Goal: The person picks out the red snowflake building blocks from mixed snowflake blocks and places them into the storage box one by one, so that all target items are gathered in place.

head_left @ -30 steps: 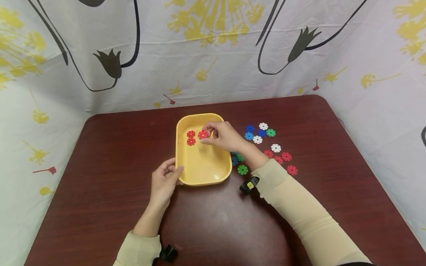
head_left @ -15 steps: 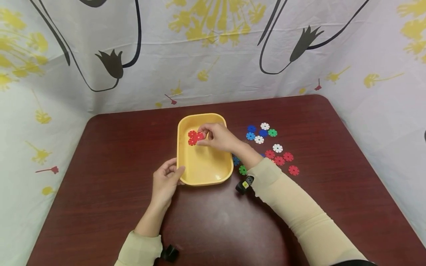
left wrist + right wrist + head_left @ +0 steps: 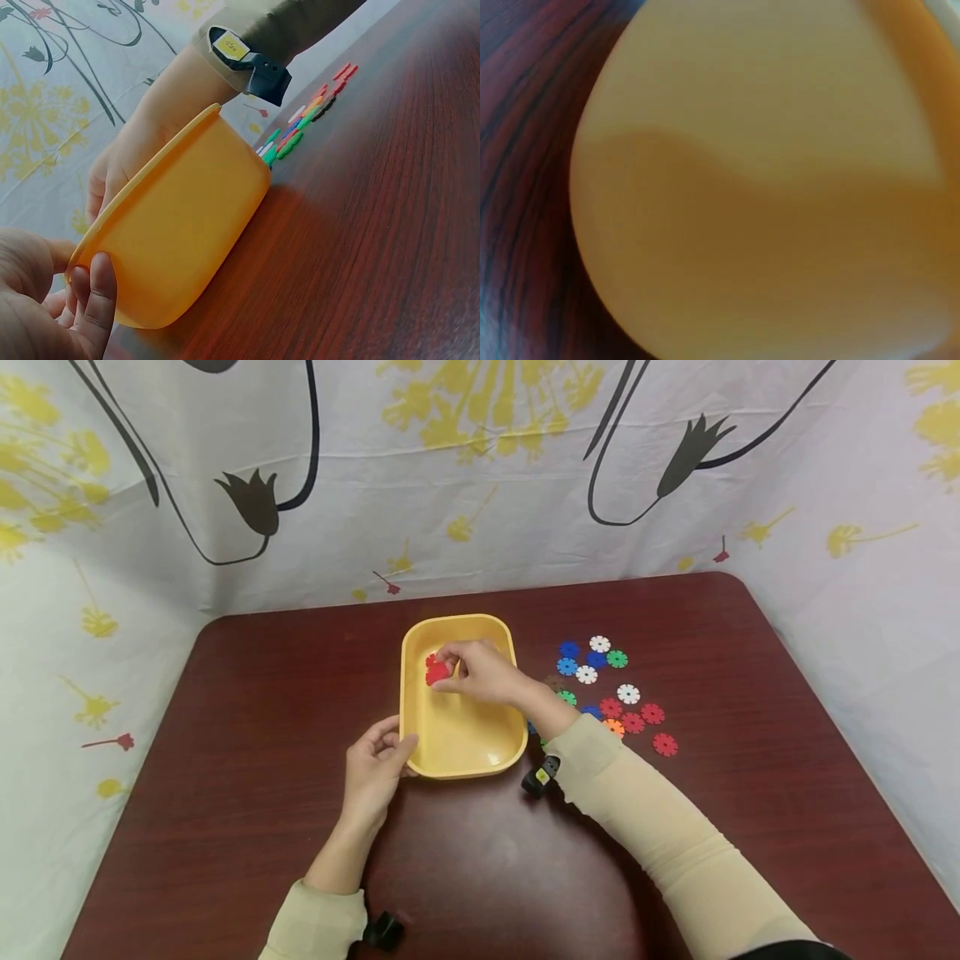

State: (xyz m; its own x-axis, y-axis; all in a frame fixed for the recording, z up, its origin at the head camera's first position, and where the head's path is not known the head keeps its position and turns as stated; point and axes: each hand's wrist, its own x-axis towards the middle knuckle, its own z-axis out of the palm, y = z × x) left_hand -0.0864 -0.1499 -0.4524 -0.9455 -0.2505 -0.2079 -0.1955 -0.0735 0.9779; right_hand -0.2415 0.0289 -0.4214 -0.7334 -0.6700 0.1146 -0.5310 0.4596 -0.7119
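A yellow plastic tray [image 3: 465,739] stands on the table. My left hand [image 3: 372,767] grips its near left corner, thumb over the rim and fingers outside. Over the left part of the tray, my right hand [image 3: 486,673] pinches a red notched plastic disc [image 3: 438,673] between thumb and fingertips. Another red disc [image 3: 431,659] shows just behind it, and the held disc overlaps the others there. In the left wrist view the left hand [image 3: 45,292] holds the tray wall [image 3: 180,217], while the right fingers are partly hidden behind the rim. Only the tray's side [image 3: 757,240] fills the right wrist view.
Right of the tray lie several loose notched discs: red [image 3: 652,713], white [image 3: 628,694], blue [image 3: 568,649], green [image 3: 617,659] and orange [image 3: 614,727]. The right forearm [image 3: 660,818] covers some. A patterned cloth [image 3: 480,527] hangs behind the dark wooden table [image 3: 270,710].
My right hand has moved left inside the tray, carrying the red disc onto the red discs lying there. The left hand keeps its hold on the tray.
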